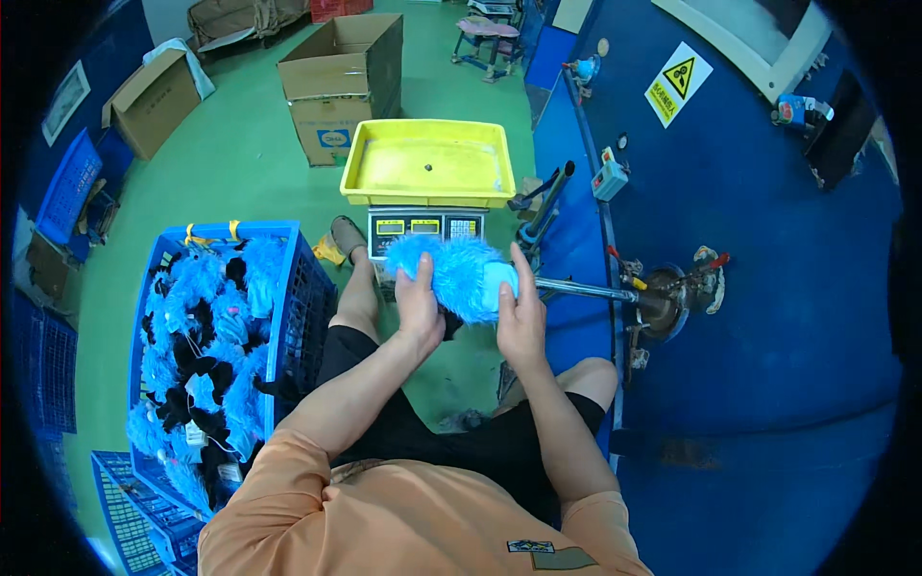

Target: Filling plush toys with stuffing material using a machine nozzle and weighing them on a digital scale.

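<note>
A furry bright-blue plush toy (pixel 463 276) is held in front of me between both hands, with a smooth pale-blue patch at its right end. My left hand (pixel 420 305) is closed round its left part, thumb on top. At the pale patch, my right hand (pixel 521 322) grips with thumb and fingers. A metal tube (pixel 588 289) reaches from the blue machine (pixel 759 317) on the right to just behind my right hand. Whether the tube's tip enters the toy is hidden. Some black material shows under the toy, beside my left hand.
To my left stands a blue crate (pixel 277 326) full of blue and black plush pieces. Ahead, a yellow tray (pixel 429 195) rests on a digital scale (pixel 425 223). Beyond is an open cardboard box (pixel 331 120). A small switch box (pixel 609 179) sits on the machine's edge.
</note>
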A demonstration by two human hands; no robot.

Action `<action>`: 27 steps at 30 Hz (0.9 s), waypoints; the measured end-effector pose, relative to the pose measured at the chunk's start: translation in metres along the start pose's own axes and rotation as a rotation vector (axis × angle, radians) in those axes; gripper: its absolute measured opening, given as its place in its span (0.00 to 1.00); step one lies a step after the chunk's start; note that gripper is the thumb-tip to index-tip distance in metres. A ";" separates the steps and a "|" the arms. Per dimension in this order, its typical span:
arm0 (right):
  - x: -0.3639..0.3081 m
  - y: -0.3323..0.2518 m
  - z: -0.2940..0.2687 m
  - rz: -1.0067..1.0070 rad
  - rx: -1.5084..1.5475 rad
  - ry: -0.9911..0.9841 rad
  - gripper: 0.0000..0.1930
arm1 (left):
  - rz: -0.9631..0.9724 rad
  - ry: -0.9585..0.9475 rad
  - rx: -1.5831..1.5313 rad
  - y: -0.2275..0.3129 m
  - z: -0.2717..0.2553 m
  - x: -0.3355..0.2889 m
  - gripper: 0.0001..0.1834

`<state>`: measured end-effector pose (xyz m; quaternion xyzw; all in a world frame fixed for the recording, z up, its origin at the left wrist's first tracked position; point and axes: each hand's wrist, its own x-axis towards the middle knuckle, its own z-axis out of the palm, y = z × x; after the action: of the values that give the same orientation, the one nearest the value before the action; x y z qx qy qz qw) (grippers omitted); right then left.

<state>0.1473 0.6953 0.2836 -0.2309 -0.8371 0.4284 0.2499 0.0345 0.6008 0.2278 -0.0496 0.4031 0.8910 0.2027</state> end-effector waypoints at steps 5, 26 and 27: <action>0.006 -0.007 0.003 0.105 -0.150 -0.088 0.28 | 0.048 0.035 0.053 -0.008 -0.021 0.012 0.17; 0.025 0.029 -0.044 -0.545 -0.659 -0.065 0.29 | -0.176 -0.572 0.353 -0.011 -0.012 0.010 0.30; 0.031 0.029 -0.042 -0.395 -0.656 -0.083 0.22 | -0.178 -0.569 0.356 -0.002 -0.007 0.006 0.30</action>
<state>0.1544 0.7539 0.2877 -0.1155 -0.9675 0.0904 0.2061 0.0291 0.5989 0.2206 0.2020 0.4738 0.7635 0.3896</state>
